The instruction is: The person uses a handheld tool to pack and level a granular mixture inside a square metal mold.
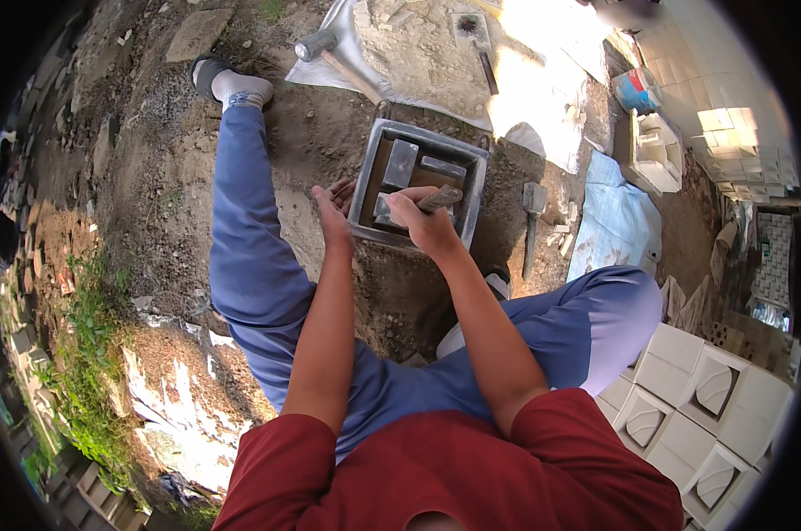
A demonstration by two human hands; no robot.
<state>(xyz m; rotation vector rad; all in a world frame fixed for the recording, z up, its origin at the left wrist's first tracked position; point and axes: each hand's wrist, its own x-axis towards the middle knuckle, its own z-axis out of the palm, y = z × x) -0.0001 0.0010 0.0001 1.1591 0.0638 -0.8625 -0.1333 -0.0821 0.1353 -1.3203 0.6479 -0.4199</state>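
Observation:
Between my legs a square grey metal mould [477, 190] rests on the dirt, slightly tilted in view. Inside it lie several raised grey blocks, among them a long upright block [401, 165] and a flatter bar [443, 168]. My right hand [423, 223] is over the near part of the mould, its fingers wrapped round a wooden-handled tool [441, 198]. The tool's working end is hidden under the hand. My left hand [334, 211] is at the mould's left side, fingers apart, palm turned up and inward, holding nothing.
A mallet [316, 45] with a long handle lies beyond the mould, beside a sheet with pale powder [418, 53]. A hammer-like tool [533, 199] and blue sheet [608, 212] lie to the right. White patterned blocks [674, 372] stand stacked at lower right; a bucket [635, 90] stands far right.

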